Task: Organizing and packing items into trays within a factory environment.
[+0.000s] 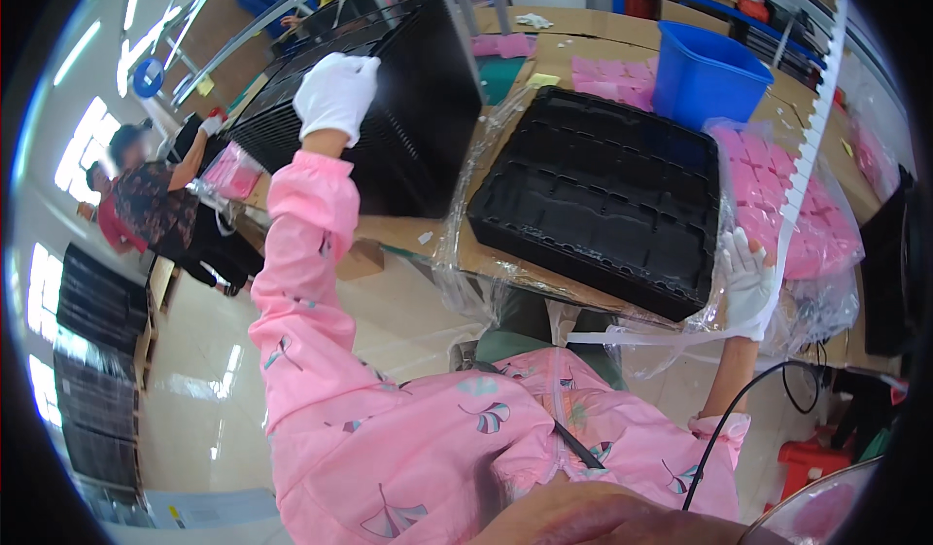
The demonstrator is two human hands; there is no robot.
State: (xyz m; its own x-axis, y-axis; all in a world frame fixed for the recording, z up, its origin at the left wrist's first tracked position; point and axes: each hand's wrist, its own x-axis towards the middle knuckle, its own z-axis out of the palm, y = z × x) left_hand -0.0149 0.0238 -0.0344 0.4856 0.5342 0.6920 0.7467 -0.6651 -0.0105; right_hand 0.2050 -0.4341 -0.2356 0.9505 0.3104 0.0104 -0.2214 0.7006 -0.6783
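Observation:
My left hand point(335, 96), in a white glove, is at the upper edge of a tall stack of black ribbed trays point(423, 107). Its fingers look curled, and whatever they grip is hidden. My right hand point(746, 278), also gloved, lies with fingers stretched out beside the near right corner of a black plastic tray point(603, 190). That tray rests on the table with its moulded, ridged side up. A long white strip with a toothed edge point(806, 156) comes down from the upper right, bends at my right wrist and trails off leftward.
Behind the tray stands a blue bin point(709, 73). Pink pieces in clear plastic point(787, 195) lie to its right, with loose film around the cardboard-covered table point(573, 44). A black cable point(724, 414) loops at lower right. Another person point(160, 200) works at far left.

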